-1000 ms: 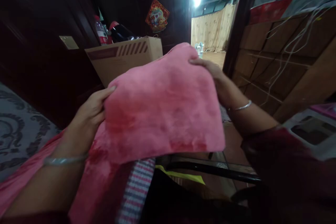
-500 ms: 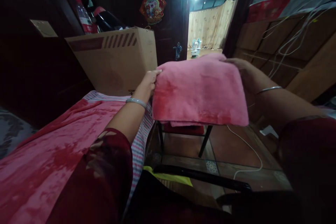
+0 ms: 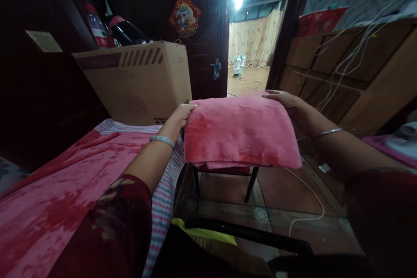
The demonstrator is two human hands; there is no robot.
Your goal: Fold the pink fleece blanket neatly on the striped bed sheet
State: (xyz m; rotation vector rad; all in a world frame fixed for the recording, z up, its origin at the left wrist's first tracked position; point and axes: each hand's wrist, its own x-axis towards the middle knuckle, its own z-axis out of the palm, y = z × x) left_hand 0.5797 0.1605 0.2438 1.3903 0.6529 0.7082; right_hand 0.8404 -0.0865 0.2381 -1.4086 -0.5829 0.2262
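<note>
A folded pink plush blanket [image 3: 241,132] with red patches spans the space between my hands, above a stool with a red seat [image 3: 224,170]. My left hand [image 3: 183,116] grips its upper left corner, thumb lying on top. At the upper right edge, my right hand [image 3: 284,100] is closed on the cloth with its thumb over the fold; the other fingers are mostly hidden behind it. Whether the blanket rests on the stool or hangs just over it, I cannot tell.
To the left, a bed carries a pink and red blanket [image 3: 74,173] and striped sheet [image 3: 161,208]. A cardboard box [image 3: 130,82] stands behind it. On the right are a wooden cabinet [image 3: 345,61] and loose white cable [image 3: 321,200]. A black chair armrest [image 3: 250,230] is close in front.
The blanket has come down a little in view, and its top fold lies flatter. My right hand has shifted slightly left and lower. The whole view has also shifted.
</note>
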